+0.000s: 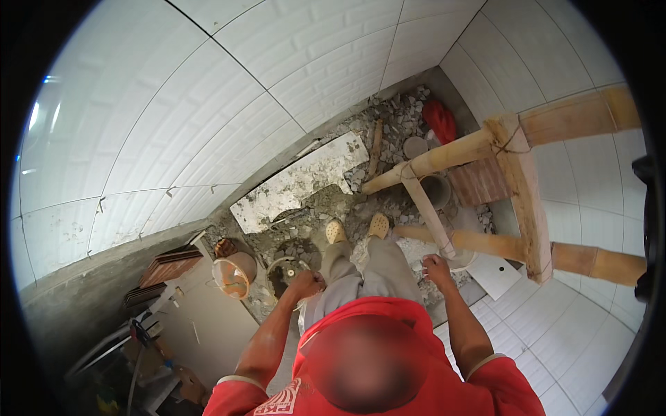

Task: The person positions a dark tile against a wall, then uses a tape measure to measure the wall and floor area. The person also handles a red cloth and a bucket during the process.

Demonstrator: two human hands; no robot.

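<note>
Red shirt [397, 309] is positioned nearest the camera. Left hand [306, 283] is held curled beside a round-rimmed container [270, 268]; right hand [437, 270] is held curled near a bamboo ladder [522, 201]. Whether anything is gripped by either cannot be told. Yellow clogs [336, 232] are planted ahead on rubble-strewn floor [305, 220]. Farther out, a broken white slab [298, 182] is laid along the tiled wall [208, 125].
</note>
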